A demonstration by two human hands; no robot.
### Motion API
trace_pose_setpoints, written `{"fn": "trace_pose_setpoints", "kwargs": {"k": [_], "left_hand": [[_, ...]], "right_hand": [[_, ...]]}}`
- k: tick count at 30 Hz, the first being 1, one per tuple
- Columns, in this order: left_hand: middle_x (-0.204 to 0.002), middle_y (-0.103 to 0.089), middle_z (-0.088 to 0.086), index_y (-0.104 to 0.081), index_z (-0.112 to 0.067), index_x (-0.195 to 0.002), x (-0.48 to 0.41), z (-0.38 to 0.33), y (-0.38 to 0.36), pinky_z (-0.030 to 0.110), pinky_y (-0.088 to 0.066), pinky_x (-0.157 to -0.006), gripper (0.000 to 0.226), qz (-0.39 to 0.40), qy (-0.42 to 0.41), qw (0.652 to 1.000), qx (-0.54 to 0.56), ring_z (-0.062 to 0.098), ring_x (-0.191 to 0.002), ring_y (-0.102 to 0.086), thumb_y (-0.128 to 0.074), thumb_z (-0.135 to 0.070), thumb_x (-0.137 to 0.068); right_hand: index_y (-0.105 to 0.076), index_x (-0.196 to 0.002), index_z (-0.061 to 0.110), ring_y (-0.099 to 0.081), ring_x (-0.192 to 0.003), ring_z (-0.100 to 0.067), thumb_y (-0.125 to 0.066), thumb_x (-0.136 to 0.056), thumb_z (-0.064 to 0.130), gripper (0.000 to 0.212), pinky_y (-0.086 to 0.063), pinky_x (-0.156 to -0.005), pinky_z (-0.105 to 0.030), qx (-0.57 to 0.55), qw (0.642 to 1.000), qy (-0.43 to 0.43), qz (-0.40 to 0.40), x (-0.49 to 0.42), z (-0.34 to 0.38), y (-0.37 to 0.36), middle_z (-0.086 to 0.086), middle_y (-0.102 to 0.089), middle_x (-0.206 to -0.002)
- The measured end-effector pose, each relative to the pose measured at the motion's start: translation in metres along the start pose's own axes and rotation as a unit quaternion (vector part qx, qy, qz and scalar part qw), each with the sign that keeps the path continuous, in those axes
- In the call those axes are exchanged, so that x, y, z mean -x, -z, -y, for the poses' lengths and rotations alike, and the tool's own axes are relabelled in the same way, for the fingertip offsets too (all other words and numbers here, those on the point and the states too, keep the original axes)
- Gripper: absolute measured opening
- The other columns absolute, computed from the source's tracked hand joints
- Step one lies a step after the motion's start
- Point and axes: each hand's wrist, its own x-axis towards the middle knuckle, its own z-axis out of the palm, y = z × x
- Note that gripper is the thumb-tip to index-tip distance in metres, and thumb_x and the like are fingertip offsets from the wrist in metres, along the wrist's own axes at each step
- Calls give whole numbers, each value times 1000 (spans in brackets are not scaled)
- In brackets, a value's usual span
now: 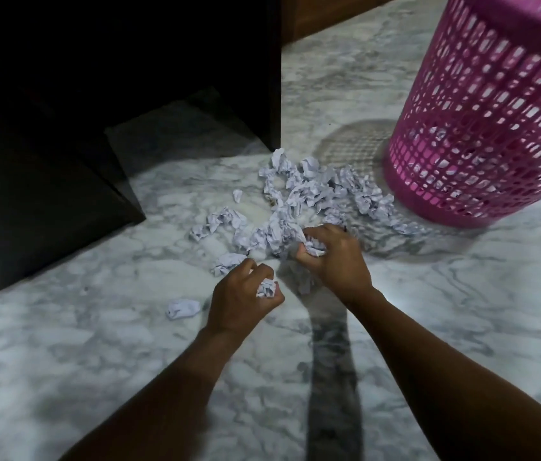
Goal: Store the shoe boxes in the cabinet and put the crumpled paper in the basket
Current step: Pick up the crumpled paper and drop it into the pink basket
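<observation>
Several white crumpled paper balls lie in a heap on the marble floor, left of a pink perforated basket at the upper right. Some paper shows through the basket's holes near its bottom. My left hand is shut on one crumpled paper ball at the heap's near edge. My right hand is shut on crumpled paper at the heap's near side. One loose paper ball lies alone to the left of my left hand. No shoe boxes are in view.
A dark cabinet fills the upper left, with its dark door or panel angled over the floor at left. The grey-veined marble floor spreads around my arms. A wooden surface runs along the top.
</observation>
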Motion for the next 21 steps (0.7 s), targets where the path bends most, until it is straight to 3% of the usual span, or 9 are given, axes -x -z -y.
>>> {"fn": "trace_pose_setpoints", "kwargs": {"k": [3,5,9,16,21], "left_hand": [[-77,-58,5,-68,-15,-79,3,11,20,30,-50,-56,13,-46,5,999,-5,25,-65,-59,-65,-25,-72],[-79,-57,6,-69,-13,-82,10,22,29,32,-52,-58,13,-72,32,997,-16,25,-67,-58,-66,-23,-74],[-86,-57,4,-69,-17,-86,27,36,31,33,-50,-59,18,-102,158,982,-25,23,-78,-57,-67,-27,-71],[-100,-53,8,-68,-21,-86,46,52,13,43,-44,-79,18,-77,242,963,-91,34,-93,-52,-63,-34,-75],[-106,-52,8,-65,-26,-96,55,46,0,44,-33,-86,38,-54,225,956,-178,32,-106,-52,-69,-55,-72]], "right_hand": [[-76,-99,11,-67,-72,-24,-75,-73,19,27,-51,-61,-27,34,998,46,-25,4,13,-9,-8,-71,-86],[-75,-102,13,-66,-73,-28,-72,-77,23,28,-52,-58,-31,82,995,52,9,14,15,-18,-8,-69,-89],[-71,-104,17,-59,-79,-32,-72,-81,27,26,-52,-57,-35,152,987,16,56,39,4,-29,-7,-62,-94],[-66,-108,18,-53,-86,-34,-66,-83,33,29,-51,-59,-36,174,984,25,35,51,5,-33,-9,-62,-106],[-69,-105,15,-54,-77,-33,-74,-83,25,24,-47,-57,-33,138,989,34,28,54,-3,-39,-8,-63,-102]]}}
